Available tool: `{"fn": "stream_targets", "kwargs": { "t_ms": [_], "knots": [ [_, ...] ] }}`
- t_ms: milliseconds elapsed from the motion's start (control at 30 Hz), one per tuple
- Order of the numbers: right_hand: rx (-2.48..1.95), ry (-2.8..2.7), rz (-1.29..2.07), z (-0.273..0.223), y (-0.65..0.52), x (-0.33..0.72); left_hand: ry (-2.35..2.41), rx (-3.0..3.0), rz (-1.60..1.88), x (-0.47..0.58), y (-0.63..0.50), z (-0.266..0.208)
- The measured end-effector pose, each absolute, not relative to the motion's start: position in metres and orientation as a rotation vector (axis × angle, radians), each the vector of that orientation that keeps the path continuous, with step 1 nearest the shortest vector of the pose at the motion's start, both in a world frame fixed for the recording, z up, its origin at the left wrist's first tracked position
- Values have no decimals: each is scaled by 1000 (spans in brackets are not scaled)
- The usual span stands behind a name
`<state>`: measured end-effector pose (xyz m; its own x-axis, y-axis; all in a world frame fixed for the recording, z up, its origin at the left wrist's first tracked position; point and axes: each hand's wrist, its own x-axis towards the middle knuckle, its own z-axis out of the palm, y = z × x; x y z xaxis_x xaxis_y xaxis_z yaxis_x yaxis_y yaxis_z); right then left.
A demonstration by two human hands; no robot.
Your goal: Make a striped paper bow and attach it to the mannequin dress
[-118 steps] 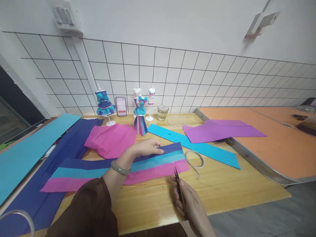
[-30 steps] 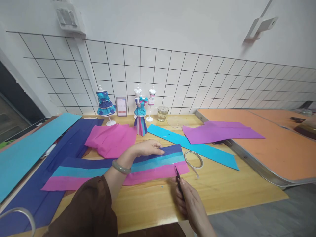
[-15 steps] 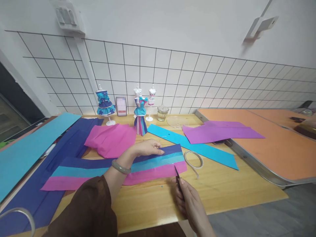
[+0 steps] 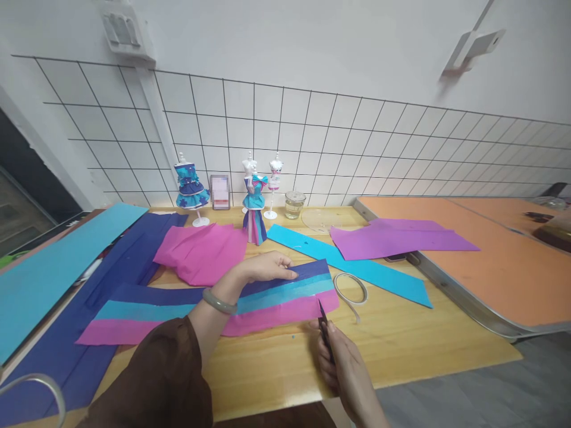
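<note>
A long strip [image 4: 276, 312] of thin crinkled material, striped dark blue, turquoise and pink, lies across the table. My left hand [image 4: 270, 267] pinches its dark blue edge near the right end, thumb on top. In my right hand [image 4: 343, 356] are dark scissors [image 4: 325, 327], fingers wrapped round the handles. Their blades reach over the pink band near the strip's right end, pointing away from me. How far apart the blades are is hard to make out. Just right of the strip's end lies a roll of narrow tape [image 4: 335, 291] with its tail loose.
Behind the strip lie a pink crumpled sheet [image 4: 203, 252], a turquoise strip [image 4: 379, 277] and a purple piece [image 4: 379, 241]. Small dressed mannequins [image 4: 191, 189] and a glass cup [image 4: 294, 205] stand by the wall. An orange-topped surface [image 4: 482, 273] adjoins on the right.
The scissors have shifted very slightly to the right at the pink band. My left hand keeps the same hold on the strip.
</note>
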<state>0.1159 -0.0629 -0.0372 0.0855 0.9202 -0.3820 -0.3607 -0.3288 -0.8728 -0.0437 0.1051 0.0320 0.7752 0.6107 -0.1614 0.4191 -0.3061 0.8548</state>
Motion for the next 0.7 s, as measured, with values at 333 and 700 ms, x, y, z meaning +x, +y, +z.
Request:
{"fn": "stream_targets", "kwargs": {
  "t_ms": [333,700],
  "knots": [
    [-1238,-668,1502,-36,-61,115,728,1904,195,-43,101,35],
    [-1284,-657,1478,-28,-64,115,681,1817,243,-43,103,34]
  ]
}}
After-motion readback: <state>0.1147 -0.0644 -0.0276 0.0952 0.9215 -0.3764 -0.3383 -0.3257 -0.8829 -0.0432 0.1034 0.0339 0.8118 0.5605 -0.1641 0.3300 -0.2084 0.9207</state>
